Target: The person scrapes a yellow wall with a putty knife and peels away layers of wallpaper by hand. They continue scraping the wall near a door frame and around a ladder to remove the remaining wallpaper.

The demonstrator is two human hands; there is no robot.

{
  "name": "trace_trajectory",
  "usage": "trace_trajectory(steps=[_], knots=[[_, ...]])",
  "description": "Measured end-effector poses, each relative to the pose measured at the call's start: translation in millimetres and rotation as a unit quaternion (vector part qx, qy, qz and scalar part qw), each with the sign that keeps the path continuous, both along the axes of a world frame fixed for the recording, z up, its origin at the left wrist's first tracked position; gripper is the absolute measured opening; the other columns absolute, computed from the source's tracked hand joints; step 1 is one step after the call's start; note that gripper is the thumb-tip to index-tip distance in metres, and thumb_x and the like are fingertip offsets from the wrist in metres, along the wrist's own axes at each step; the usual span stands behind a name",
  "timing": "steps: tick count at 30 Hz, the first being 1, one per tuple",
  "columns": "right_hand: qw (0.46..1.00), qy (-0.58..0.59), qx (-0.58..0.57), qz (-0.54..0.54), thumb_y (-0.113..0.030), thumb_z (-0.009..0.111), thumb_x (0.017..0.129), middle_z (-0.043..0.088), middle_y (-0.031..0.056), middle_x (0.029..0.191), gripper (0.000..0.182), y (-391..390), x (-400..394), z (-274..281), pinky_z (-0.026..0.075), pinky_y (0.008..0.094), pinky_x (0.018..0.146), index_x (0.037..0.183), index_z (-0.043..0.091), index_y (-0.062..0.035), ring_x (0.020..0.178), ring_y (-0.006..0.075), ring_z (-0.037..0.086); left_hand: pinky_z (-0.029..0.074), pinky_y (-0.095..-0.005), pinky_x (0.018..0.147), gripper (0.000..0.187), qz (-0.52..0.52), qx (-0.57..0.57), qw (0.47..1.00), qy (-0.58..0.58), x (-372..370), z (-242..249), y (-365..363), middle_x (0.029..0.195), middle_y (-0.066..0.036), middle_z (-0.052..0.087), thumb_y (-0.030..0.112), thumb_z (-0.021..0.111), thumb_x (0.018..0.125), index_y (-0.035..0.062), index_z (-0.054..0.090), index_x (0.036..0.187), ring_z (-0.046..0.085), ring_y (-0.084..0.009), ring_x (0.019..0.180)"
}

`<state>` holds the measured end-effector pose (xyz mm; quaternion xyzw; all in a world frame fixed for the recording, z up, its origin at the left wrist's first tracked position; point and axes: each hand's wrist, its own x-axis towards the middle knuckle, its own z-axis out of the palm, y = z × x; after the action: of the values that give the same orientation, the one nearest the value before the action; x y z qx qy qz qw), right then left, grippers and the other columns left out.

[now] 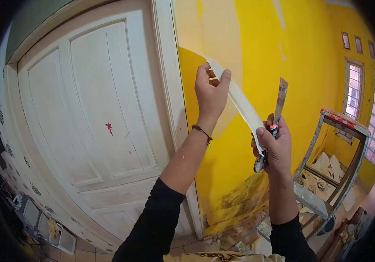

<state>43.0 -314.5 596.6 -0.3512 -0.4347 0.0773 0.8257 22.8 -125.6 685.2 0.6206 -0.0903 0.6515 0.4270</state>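
A long white strip of peeled wall covering (243, 105) slants down between my two hands, in front of the yellow wall (261, 52). My left hand (212, 91) is closed on its upper part, thumb and fingers on either side, close to the wall. My right hand (278, 148) grips the dark handle of a putty knife (280, 100), whose worn metal blade points up. The lower end of the strip lies under my right thumb. Pale bare patches show on the wall behind the strip.
A white panelled door (95, 100) with its frame stands at the left. To the right is a paint-spattered stepladder (322, 207), with peeled scraps (327, 168) on the floor behind it. Dark stains (244, 194) mark the lower wall. A barred window (354, 85) lies farther back.
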Motion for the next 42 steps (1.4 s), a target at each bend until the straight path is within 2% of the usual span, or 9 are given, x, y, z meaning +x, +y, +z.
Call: trace_trajectory(steps=[2, 9, 14, 21, 22, 25, 26, 33, 42], knots=[[1.0, 0.0, 0.015, -0.003, -0.014, 0.078, 0.084, 0.062, 0.0059, 0.082, 0.037, -7, 1, 2, 0.051, 0.0251, 0.048, 0.107, 0.05, -0.0069, 0.059, 0.0138, 0.064, 0.048, -0.0239, 0.059, 0.038, -0.015, 0.012, 0.999, -0.028, 2, 7, -10, 0.089, -0.004, 0.059, 0.014, 0.075, 0.088, -0.0019, 0.053, 0.115, 0.054, -0.0084, 0.065], [0.999, 0.004, 0.05, -0.018, -0.014, 0.077, 0.084, 0.061, 0.0047, 0.08, 0.037, -29, 5, 10, 0.048, 0.0245, 0.043, 0.107, 0.049, -0.0085, 0.055, 0.0124, 0.062, 0.042, -0.0214, 0.061, 0.038, -0.027, 0.055, 0.997, -0.045, -2, 30, -48, 0.09, -0.003, 0.057, 0.01, 0.072, 0.09, -0.0026, 0.049, 0.118, 0.048, -0.0061, 0.069], [0.996, -0.015, 0.076, -0.034, -0.015, 0.077, 0.084, 0.055, 0.0021, 0.076, 0.039, -53, 6, 14, 0.047, 0.0237, 0.041, 0.105, 0.045, -0.0099, 0.053, 0.0112, 0.06, 0.05, -0.0243, 0.067, 0.034, -0.068, 0.116, 0.989, -0.068, -10, 43, -80, 0.097, -0.007, 0.064, 0.005, 0.07, 0.091, -0.0013, 0.048, 0.117, 0.06, -0.0089, 0.079], [0.992, -0.025, 0.11, -0.058, -0.014, 0.077, 0.085, 0.053, 0.001, 0.081, 0.039, -77, 6, 19, 0.045, 0.0195, 0.04, 0.105, 0.043, -0.011, 0.053, 0.0088, 0.059, 0.046, -0.0241, 0.065, 0.029, -0.095, 0.16, 0.974, -0.13, -1, 67, -110, 0.09, -0.006, 0.063, 0.005, 0.068, 0.091, -0.0007, 0.048, 0.111, 0.057, -0.0085, 0.076], [0.991, -0.026, 0.108, -0.07, -0.013, 0.077, 0.085, 0.053, 0.0009, 0.082, 0.039, -80, 6, 22, 0.045, 0.0194, 0.04, 0.105, 0.043, -0.0108, 0.054, 0.0088, 0.059, 0.052, -0.0282, 0.063, 0.026, -0.045, 0.175, 0.974, -0.139, -1, 73, -111, 0.088, -0.008, 0.063, 0.004, 0.067, 0.089, 0.0007, 0.047, 0.107, 0.062, -0.0132, 0.071], [0.989, -0.032, 0.109, -0.09, -0.012, 0.075, 0.085, 0.053, 0.0014, 0.082, 0.038, -90, 5, 30, 0.045, 0.0195, 0.04, 0.106, 0.043, -0.0104, 0.054, 0.0089, 0.058, 0.053, -0.0283, 0.063, 0.024, -0.047, 0.174, 0.975, -0.128, -2, 81, -121, 0.087, -0.007, 0.063, 0.004, 0.066, 0.089, 0.001, 0.047, 0.104, 0.064, -0.014, 0.07], [0.988, -0.04, 0.115, -0.09, -0.012, 0.075, 0.085, 0.053, 0.0017, 0.083, 0.038, -94, 7, 32, 0.045, 0.0195, 0.039, 0.106, 0.043, -0.0104, 0.053, 0.0087, 0.057, 0.046, -0.0234, 0.063, 0.021, -0.098, 0.169, 0.969, -0.153, -4, 83, -129, 0.088, -0.005, 0.064, 0.003, 0.066, 0.09, 0.0007, 0.05, 0.104, 0.058, -0.008, 0.073], [0.978, -0.078, 0.155, -0.118, -0.014, 0.075, 0.085, 0.052, 0.0024, 0.082, 0.041, -119, 4, 36, 0.043, 0.0185, 0.036, 0.106, 0.04, -0.0104, 0.051, 0.0076, 0.055, 0.051, -0.0234, 0.063, 0.019, -0.121, 0.229, 0.948, -0.183, -15, 99, -164, 0.085, -0.005, 0.065, 0.003, 0.067, 0.09, 0.0008, 0.052, 0.103, 0.061, -0.0083, 0.069], [0.968, -0.1, 0.16, -0.168, -0.016, 0.075, 0.085, 0.053, 0.0035, 0.084, 0.044, -144, 11, 28, 0.044, 0.0184, 0.037, 0.108, 0.039, -0.0086, 0.052, 0.0067, 0.055, 0.051, -0.0227, 0.066, 0.015, -0.203, 0.223, 0.942, -0.145, -8, 90, -164, 0.084, -0.004, 0.065, 0.004, 0.069, 0.09, 0.0016, 0.055, 0.096, 0.063, -0.0072, 0.073]])
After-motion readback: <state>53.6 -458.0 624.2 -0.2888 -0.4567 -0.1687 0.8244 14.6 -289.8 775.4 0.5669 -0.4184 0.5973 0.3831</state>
